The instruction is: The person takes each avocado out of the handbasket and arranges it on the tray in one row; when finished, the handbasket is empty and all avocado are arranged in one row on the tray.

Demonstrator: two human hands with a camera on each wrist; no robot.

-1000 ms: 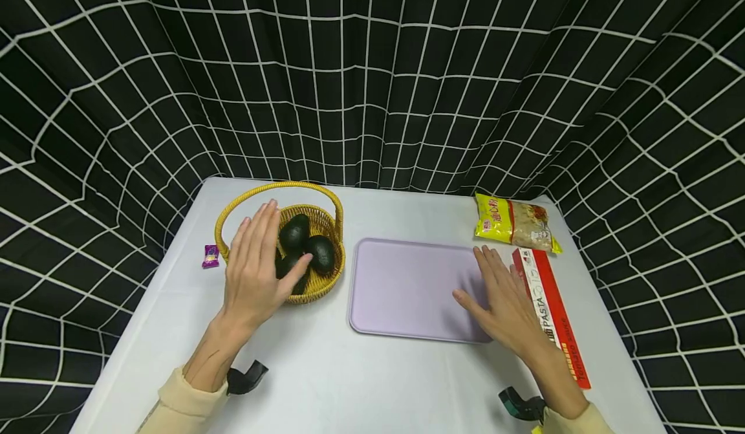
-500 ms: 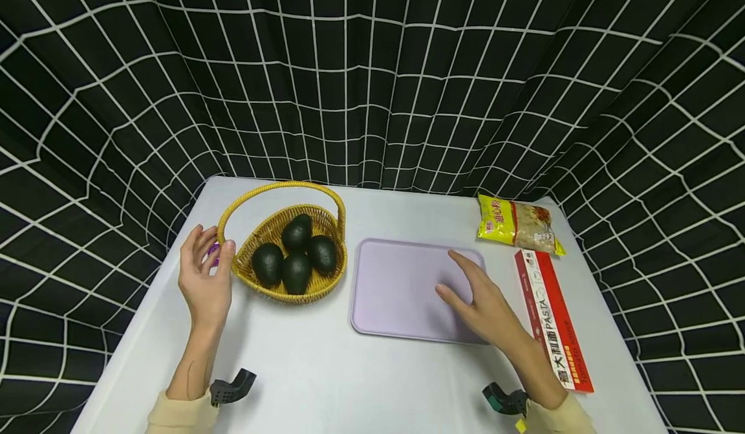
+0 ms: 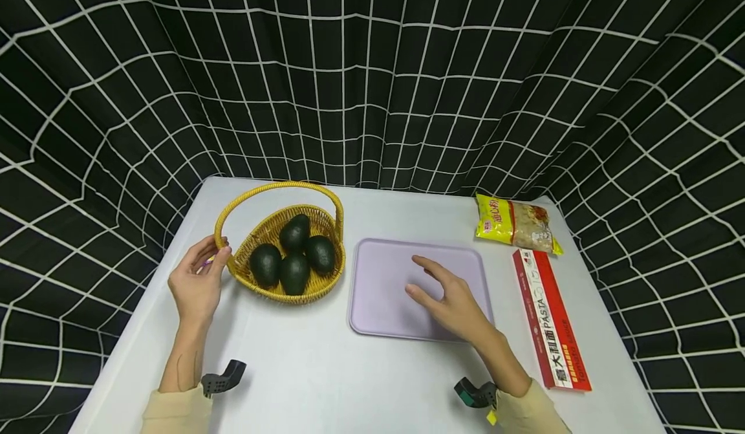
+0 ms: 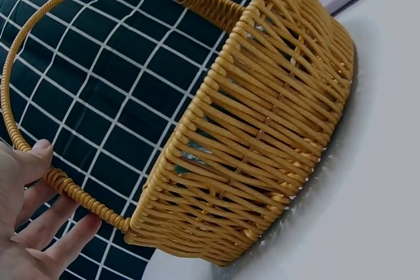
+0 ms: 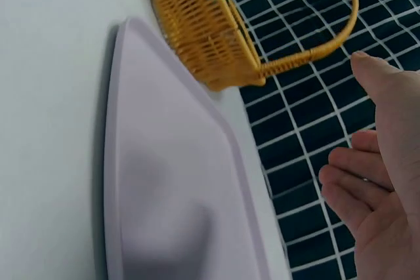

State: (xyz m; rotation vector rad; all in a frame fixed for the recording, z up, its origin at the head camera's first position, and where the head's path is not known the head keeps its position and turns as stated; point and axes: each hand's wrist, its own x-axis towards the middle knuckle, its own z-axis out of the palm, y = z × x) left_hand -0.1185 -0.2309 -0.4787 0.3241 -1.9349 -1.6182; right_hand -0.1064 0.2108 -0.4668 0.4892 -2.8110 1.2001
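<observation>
On the table's left stands a yellow wicker basket [image 3: 319,290] holding several dark green avocados [image 3: 295,272]. My left hand [image 3: 194,292] is at the left end of its arched handle [image 3: 279,185]. In the left wrist view, the thumb lies on one side of the handle and the fingers [image 4: 69,244] pass behind it, holding it loosely. My right hand [image 3: 456,308] hovers over the lilac tray [image 3: 378,292], thumb and fingers apart, with nothing held. A small purple wrapped sweet [image 3: 207,262] is mostly hidden behind my left hand.
Right of the tray lies a long red and white pasta box [image 3: 553,324]. Behind it, near the back right corner, is a yellow and clear food bag [image 3: 512,222]. A black grid-patterned curtain [image 3: 372,85] surrounds the white table [image 3: 326,369] at the back and sides.
My left hand has moved from over the basket to its left side and onto the handle. My right hand has shifted left from near the pasta box to above the tray.
</observation>
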